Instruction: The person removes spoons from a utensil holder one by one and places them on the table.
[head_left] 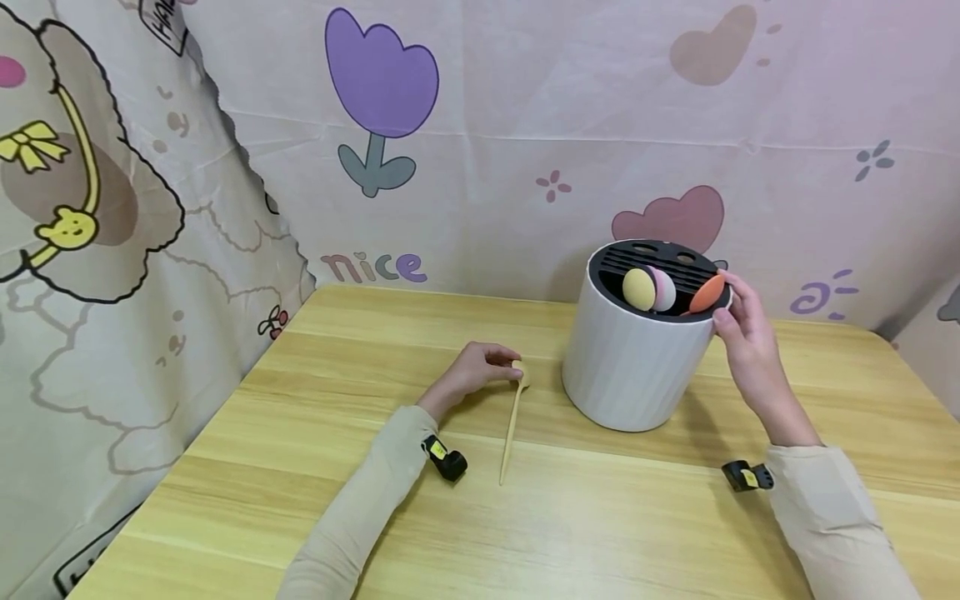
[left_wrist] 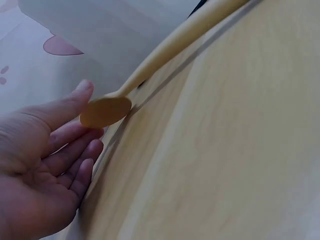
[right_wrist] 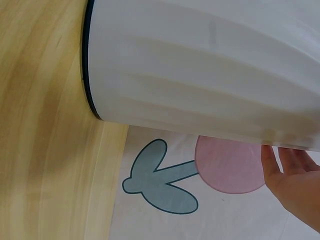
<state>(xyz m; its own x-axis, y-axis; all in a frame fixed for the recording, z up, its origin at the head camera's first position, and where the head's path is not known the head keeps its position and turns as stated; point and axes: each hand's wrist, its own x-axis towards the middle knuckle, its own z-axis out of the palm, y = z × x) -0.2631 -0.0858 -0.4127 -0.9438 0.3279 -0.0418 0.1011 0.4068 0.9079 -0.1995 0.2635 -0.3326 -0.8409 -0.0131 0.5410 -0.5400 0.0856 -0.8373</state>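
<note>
My left hand pinches the round bowl of a yellowish-tan spoon between thumb and fingers. Its slim handle runs toward the near side of the table. In the left wrist view the thumb lies on one side of the spoon bowl, with loosely bent fingers on the other. A white ribbed utensil holder with a black slotted top stands to the right. My right hand touches its right side near the rim, thumb and fingers spread. The right wrist view shows fingertips against the holder's wall.
Inside the holder, a yellow rounded head, a pink-and-white one and an orange one show. The wood-grain table meets a printed cloth behind the holder; another patterned cloth hangs at the left.
</note>
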